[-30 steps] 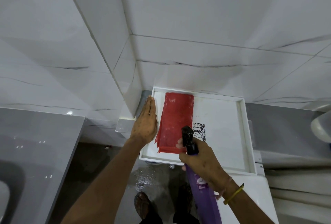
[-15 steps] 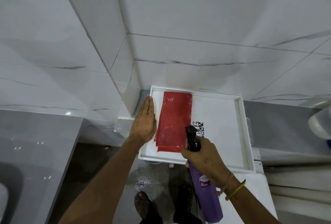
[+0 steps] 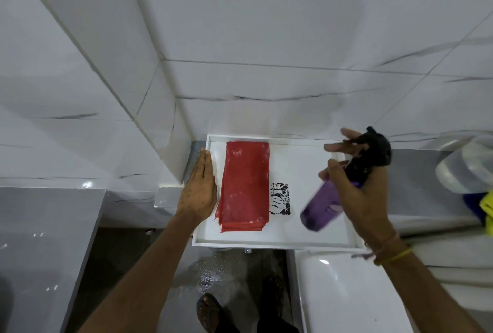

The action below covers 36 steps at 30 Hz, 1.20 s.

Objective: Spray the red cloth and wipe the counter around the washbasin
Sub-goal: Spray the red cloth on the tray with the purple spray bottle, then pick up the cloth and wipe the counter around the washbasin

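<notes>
A folded red cloth (image 3: 245, 186) lies flat in the left part of a white tray (image 3: 277, 242), with pale specks on its surface. My left hand (image 3: 198, 187) rests flat, fingers together, on the tray's left rim beside the cloth and holds nothing. My right hand (image 3: 357, 186) grips a purple spray bottle (image 3: 324, 204) with a black trigger head (image 3: 373, 151) over the tray's right side. The bottle is tilted, base toward me, and blurred. My upper fingers are spread off the trigger.
A black printed mark (image 3: 280, 199) sits on the tray floor beside the cloth. White marble wall tiles rise behind. A grey counter (image 3: 40, 239) lies at left, a white fixture (image 3: 346, 295) at lower right, a white container (image 3: 464, 170) and yellow-blue items (image 3: 484, 207) at far right. Wet floor and my sandalled feet show below.
My right hand has swung the spray bottle from in front of the cloth out to the right and tilted it. My left hand and the cloth have stayed put.
</notes>
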### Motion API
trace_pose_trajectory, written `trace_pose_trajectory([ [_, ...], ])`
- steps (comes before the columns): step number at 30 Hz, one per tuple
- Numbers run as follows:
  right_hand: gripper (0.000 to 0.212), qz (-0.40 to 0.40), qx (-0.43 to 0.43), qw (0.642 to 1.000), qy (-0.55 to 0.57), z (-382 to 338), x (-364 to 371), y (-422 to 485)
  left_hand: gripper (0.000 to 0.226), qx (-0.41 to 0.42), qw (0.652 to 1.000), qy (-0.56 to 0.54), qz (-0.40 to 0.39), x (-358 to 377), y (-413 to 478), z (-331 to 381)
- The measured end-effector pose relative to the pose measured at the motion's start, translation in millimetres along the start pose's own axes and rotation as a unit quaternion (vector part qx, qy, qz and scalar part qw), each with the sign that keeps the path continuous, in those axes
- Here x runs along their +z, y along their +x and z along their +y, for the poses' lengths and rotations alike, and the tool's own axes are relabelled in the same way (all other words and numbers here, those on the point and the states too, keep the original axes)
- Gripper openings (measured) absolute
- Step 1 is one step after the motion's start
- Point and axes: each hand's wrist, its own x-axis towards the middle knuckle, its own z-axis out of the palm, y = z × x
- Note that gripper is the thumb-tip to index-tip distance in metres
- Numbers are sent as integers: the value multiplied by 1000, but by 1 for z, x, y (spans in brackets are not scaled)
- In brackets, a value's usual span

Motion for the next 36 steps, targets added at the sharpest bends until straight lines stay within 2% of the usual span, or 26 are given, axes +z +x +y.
trace_pose_trajectory([
  [8, 50, 56, -21, 997, -47, 53, 1, 21, 63, 8, 1000, 1, 9, 0, -1, 1],
  [15, 55, 51, -29, 996, -68, 65, 6, 30, 65, 1, 1000, -11, -1, 1, -1, -1],
  [22, 61, 56, 5, 996, -69, 76, 7, 28, 64, -4, 1000, -7, -1, -1, -1, 1],
  [24, 66, 58, 17, 995, -75, 77, 8, 26, 65, -6, 1000, -5, -2, -1, -2, 1],
  [27, 89, 67, 32, 992, -100, 77, 9, 15, 63, -5, 1000, 10, 1, -3, -2, 3],
  [29, 98, 120, 38, 984, -127, 77, 12, -8, 60, -8, 1000, 27, 10, -6, -4, 8],
  [32, 90, 188, 42, 971, -144, 74, 26, -57, 76, 0, 998, 49, 25, -13, -7, 16],
  [36, 66, 192, 57, 965, -170, 63, 50, -96, 55, -10, 998, 32, 46, -22, -11, 22],
])
